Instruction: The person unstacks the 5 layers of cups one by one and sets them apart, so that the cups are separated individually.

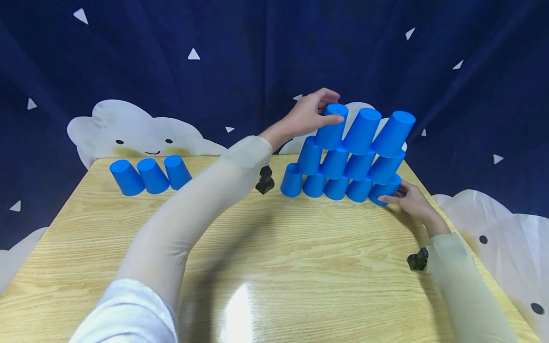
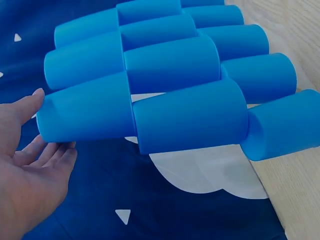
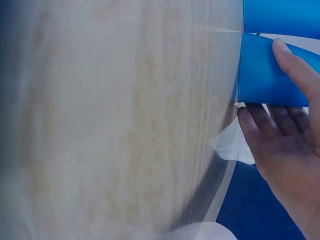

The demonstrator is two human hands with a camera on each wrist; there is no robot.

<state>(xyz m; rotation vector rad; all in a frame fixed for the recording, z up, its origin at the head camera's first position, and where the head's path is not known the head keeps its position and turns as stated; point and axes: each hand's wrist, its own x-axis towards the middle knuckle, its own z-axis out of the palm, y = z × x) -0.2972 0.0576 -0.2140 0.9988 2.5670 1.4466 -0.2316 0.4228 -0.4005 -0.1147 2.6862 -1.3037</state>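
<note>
Upside-down blue cups stand as a three-tier wall at the table's right side in the head view. My left hand (image 1: 310, 114) is at the top tier's leftmost cup (image 1: 329, 132), its thumb on the near side and its fingers on the far side. In the left wrist view, that cup (image 2: 87, 110) sits between thumb and fingertips near its closed end. My right hand (image 1: 412, 202) holds the bottom tier's rightmost cup (image 1: 381, 191). The right wrist view has the thumb across this cup (image 3: 267, 72) and the fingers along its opposite side.
Three more upside-down blue cups (image 1: 147, 176) stand in a row at the back left of the wooden table (image 1: 300, 257). A dark blue curtain (image 1: 240, 62) with white clouds and triangles hangs behind. Black devices (image 1: 265, 180) are on both wrists.
</note>
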